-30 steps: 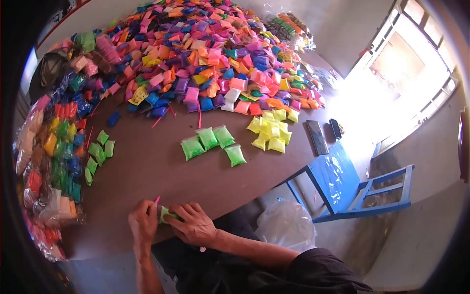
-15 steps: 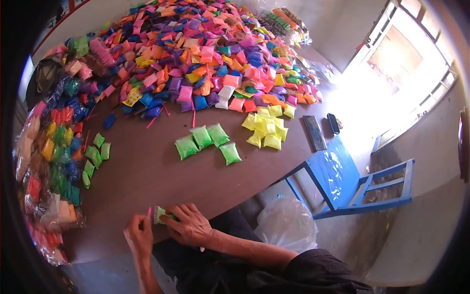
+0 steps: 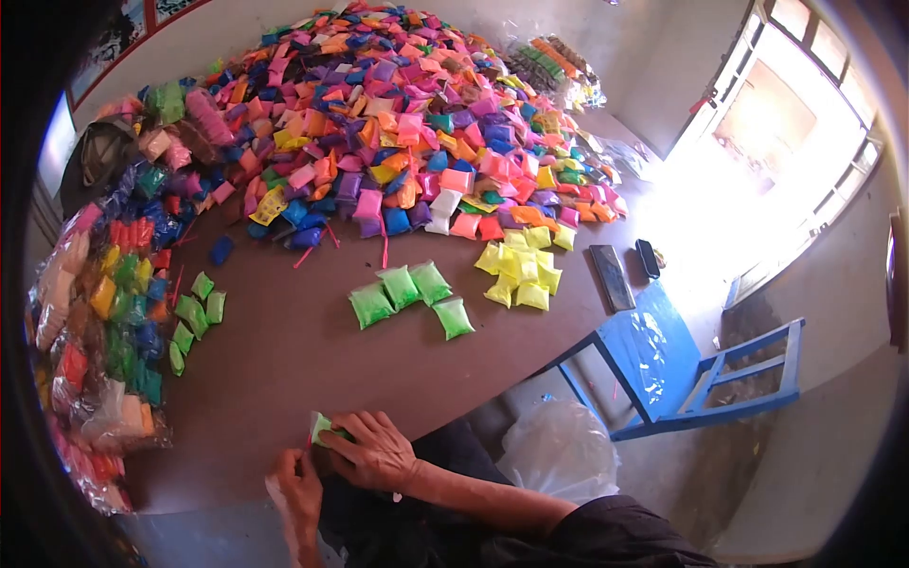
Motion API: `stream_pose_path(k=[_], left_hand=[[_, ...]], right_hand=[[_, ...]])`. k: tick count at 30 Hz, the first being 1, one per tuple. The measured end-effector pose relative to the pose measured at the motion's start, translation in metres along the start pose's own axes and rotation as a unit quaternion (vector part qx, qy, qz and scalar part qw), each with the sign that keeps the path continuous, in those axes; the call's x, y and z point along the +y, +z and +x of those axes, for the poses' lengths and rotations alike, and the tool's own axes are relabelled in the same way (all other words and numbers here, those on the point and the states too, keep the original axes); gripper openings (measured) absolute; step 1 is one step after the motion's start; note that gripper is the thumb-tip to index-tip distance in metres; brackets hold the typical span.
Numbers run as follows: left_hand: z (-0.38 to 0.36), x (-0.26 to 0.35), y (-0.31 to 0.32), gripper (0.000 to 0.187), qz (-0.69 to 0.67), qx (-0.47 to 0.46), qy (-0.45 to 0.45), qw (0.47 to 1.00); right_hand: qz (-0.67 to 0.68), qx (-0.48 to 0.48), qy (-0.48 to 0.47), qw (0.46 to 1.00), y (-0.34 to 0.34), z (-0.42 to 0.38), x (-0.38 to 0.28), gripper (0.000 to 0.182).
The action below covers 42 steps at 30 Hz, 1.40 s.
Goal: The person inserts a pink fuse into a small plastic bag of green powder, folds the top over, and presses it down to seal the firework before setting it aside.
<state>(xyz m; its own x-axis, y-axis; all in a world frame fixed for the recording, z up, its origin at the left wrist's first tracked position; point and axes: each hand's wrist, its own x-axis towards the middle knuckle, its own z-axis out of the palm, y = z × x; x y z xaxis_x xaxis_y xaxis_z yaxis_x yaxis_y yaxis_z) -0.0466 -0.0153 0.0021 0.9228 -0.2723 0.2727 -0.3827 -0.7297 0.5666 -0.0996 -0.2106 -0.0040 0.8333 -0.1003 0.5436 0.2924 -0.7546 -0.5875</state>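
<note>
My right hand [image 3: 372, 452] is closed on a small green packet [image 3: 321, 427] at the table's near edge. Just left of the packet, my left hand [image 3: 297, 485] has its thumb and fingers pinched together near a thin pink strip; how firmly it holds the strip is hard to make out. Several light green packets [image 3: 401, 287] lie mid-table, beyond my hands. To their right is a cluster of yellow packets [image 3: 519, 268]. Smaller green packets [image 3: 192, 314] lie on the left.
A large heap of coloured packets [image 3: 379, 123] covers the table's far side. Bagged packets [image 3: 123, 312] line the left edge. A dark phone-like slab [image 3: 612, 277] and a black case [image 3: 648, 258] lie at right, near a blue chair [image 3: 653, 350]. A clear plastic bag [image 3: 559, 450] is below.
The view has shifted slightly. The green packet is now tilted more upright in my right hand, and my left hand has dropped a little lower beside it.
</note>
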Motion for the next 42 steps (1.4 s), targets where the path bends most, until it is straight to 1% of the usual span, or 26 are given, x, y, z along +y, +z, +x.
stream_pose_path(k=[1,4,7,10,13,18,21,24,28,31,34,37,40,41,42], left_hand=[[0.001,-0.003,0.000,0.011,0.001,0.004,0.005,1.000],[0.011,-0.010,-0.005,0.010,0.064,0.004,0.001,0.998],[0.014,0.014,-0.015,0.008,-0.015,0.031,0.018,0.999],[0.004,0.022,-0.002,0.007,-0.049,0.016,0.033,0.998],[0.008,0.016,0.003,0.008,-0.017,0.016,0.023,0.999],[0.019,0.004,0.000,0.009,0.016,0.015,0.015,1.000],[0.012,0.013,-0.005,0.010,-0.048,0.029,-0.017,0.998],[-0.002,0.022,0.008,0.010,-0.053,0.036,0.034,0.997],[0.008,0.006,0.016,0.012,0.041,0.039,0.035,0.998],[0.023,-0.001,0.012,0.013,-0.004,0.074,0.034,0.997],[0.012,0.013,-0.002,0.014,-0.057,0.032,0.018,0.998],[-0.007,0.017,0.001,0.016,-0.076,0.026,0.054,0.995],[-0.007,0.008,0.015,0.017,-0.027,0.037,0.016,0.999],[-0.001,0.004,0.021,0.017,0.000,0.048,0.045,0.998],[0.007,0.003,0.018,0.017,0.032,0.054,0.067,0.996]], right_hand=[[-0.001,0.000,-0.001,1.000,-0.001,0.001,0.000,0.040],[-0.001,-0.009,-0.002,1.000,-0.002,0.000,0.000,0.040],[0.006,-0.006,-0.002,1.000,-0.002,-0.002,0.002,0.040],[0.010,-0.015,-0.001,1.000,-0.002,-0.003,0.003,0.039],[-0.006,-0.004,-0.008,1.000,0.000,-0.001,0.004,0.039],[0.001,-0.014,-0.001,1.000,-0.005,0.004,0.000,0.038],[0.001,0.003,-0.004,1.000,0.000,0.000,0.004,0.035],[-0.001,0.019,-0.005,1.000,0.002,0.002,0.002,0.033],[-0.014,0.030,-0.017,0.999,-0.001,0.006,0.002,0.031],[-0.012,0.024,-0.014,1.000,0.000,0.007,0.003,0.028],[-0.018,0.028,-0.007,0.999,-0.003,0.008,0.000,0.026],[-0.025,0.022,0.007,0.999,-0.001,0.007,-0.002,0.024],[-0.022,0.028,0.006,0.999,0.001,0.007,0.002,0.024],[-0.017,0.035,0.001,0.999,0.005,0.006,0.006,0.024],[-0.009,0.014,0.013,1.000,0.004,0.006,0.005,0.023]])
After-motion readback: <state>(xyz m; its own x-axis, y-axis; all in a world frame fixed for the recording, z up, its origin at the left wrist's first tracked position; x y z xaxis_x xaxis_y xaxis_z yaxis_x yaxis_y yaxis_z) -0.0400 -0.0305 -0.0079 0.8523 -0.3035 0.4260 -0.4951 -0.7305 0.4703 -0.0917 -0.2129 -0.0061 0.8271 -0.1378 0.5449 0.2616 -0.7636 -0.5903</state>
